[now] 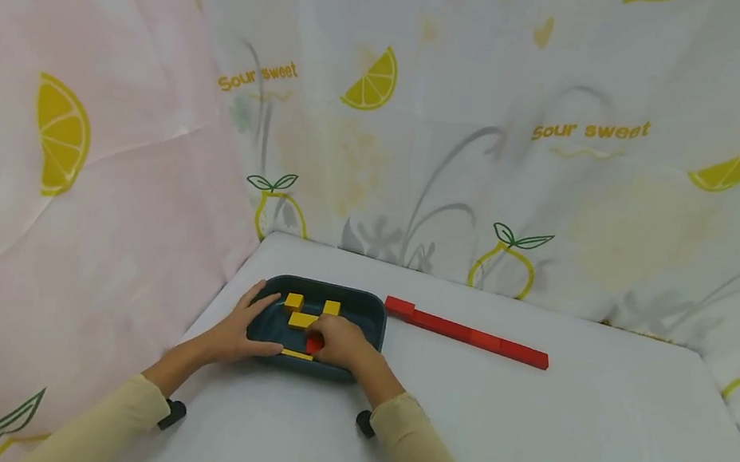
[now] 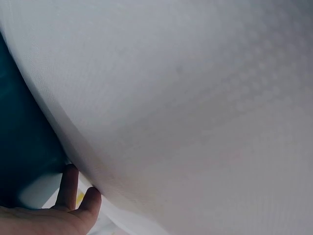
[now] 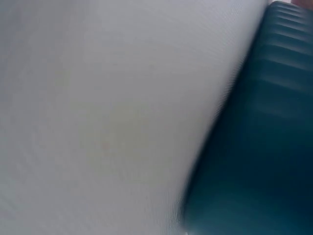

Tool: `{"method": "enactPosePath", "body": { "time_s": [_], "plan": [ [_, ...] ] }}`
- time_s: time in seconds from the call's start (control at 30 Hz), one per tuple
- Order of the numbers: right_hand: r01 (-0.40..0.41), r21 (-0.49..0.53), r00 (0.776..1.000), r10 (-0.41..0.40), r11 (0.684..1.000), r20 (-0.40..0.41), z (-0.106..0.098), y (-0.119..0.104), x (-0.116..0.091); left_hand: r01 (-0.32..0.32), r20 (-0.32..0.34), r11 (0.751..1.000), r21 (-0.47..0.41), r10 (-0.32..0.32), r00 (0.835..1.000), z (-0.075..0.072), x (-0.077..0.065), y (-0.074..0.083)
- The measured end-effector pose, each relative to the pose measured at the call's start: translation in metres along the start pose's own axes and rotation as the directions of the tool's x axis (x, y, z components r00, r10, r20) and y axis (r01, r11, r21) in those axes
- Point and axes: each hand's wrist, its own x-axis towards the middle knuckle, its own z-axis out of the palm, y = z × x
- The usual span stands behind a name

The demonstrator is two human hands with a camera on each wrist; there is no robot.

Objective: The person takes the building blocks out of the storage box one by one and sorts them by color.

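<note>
A dark teal tray (image 1: 366, 313) stands on the white cloth, with several yellow blocks inside. My left hand (image 1: 236, 333) rests over the tray's left end, fingers spread along the rim and thumb at the near side. In the left wrist view, two fingers (image 2: 68, 188) lie along the tray's outer wall (image 2: 24, 127). My right hand (image 1: 340, 341) reaches into the tray and pinches a red block (image 1: 314, 344), partly hidden by the fingers. A yellow block (image 1: 301, 321) lies just beyond that hand, and a thin yellow strip (image 1: 297, 354) shows at the near wall.
Two more yellow blocks, one at the left (image 1: 294, 301) and one further right (image 1: 332, 307), lie toward the tray's far side. A row of red blocks (image 1: 470, 334) stretches rightward from the tray's far right corner. Lemon-printed cloth (image 1: 446, 114) hangs behind the table.
</note>
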Motion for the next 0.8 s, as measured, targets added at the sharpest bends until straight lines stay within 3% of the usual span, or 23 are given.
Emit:
{"method": "enactPosePath", "body": {
  "time_s": [0.3, 0.5, 0.67, 0.8],
  "plan": [
    [0.019, 0.149, 1.0, -0.017, 0.989, -0.015, -0.008, 0.003, 0.001, -0.015, 0.006, 1.0, 0.005, 0.015, 1.0, -0.003, 0.004, 0.0],
    [0.046, 0.189, 0.997, -0.033, 0.981, -0.069, -0.011, 0.007, 0.004, -0.02, -0.006, 1.0, -0.001, 0.02, 1.0, -0.006, 0.006, 0.001],
    [0.012, 0.244, 0.999, 0.0, 0.97, -0.049, -0.005, 0.008, 0.005, -0.008, -0.001, 1.0, 0.005, 0.008, 1.0, -0.002, 0.004, -0.003],
    [0.015, 0.224, 0.998, -0.002, 0.974, -0.057, -0.002, 0.007, 0.003, -0.003, 0.004, 1.0, 0.006, 0.003, 1.0, 0.0, 0.002, -0.002]
  ]
}}
